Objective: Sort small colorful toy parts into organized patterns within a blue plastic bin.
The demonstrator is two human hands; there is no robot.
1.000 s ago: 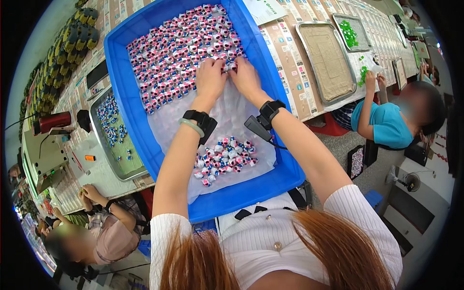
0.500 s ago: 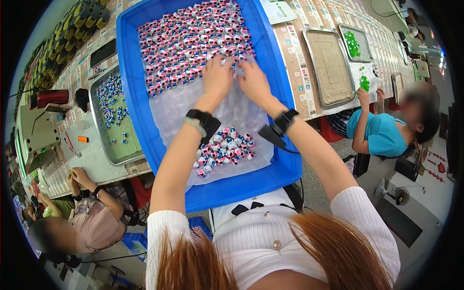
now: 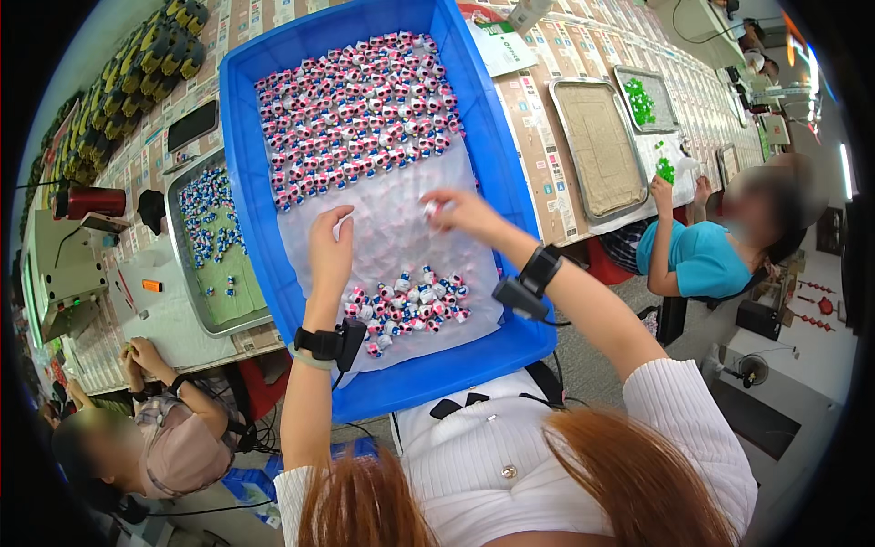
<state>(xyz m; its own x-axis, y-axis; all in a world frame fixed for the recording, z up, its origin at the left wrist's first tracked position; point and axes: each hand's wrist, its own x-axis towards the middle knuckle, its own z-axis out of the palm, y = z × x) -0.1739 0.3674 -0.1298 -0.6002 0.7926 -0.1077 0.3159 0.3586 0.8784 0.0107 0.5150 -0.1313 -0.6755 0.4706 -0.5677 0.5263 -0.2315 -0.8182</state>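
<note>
A blue plastic bin (image 3: 524,223) lies before me, lined with a translucent white sheet (image 3: 314,214). Rows of small pink, white and blue figurines (image 3: 365,114) fill its far part. A loose pile of the same figurines (image 3: 410,305) lies on the sheet at the near end. Over the bare sheet, my right hand (image 3: 469,219) pinches one figurine (image 3: 433,209) between thumb and fingers, slightly blurred. My left hand (image 3: 330,248) is above the sheet's left side, thumb and fingers apart, with nothing in it.
Left of the bin, a metal tray (image 3: 214,314) holds small blue figurines; a phone (image 3: 192,126) lies beyond it. To the right are a beige-lined metal tray (image 3: 597,150) and a tray of green pieces (image 3: 641,102). Co-workers sit on both sides.
Both hands have drawn back from the front row toward me and apart. A figurine now shows in my right hand's fingers. The whole view has shifted a little.
</note>
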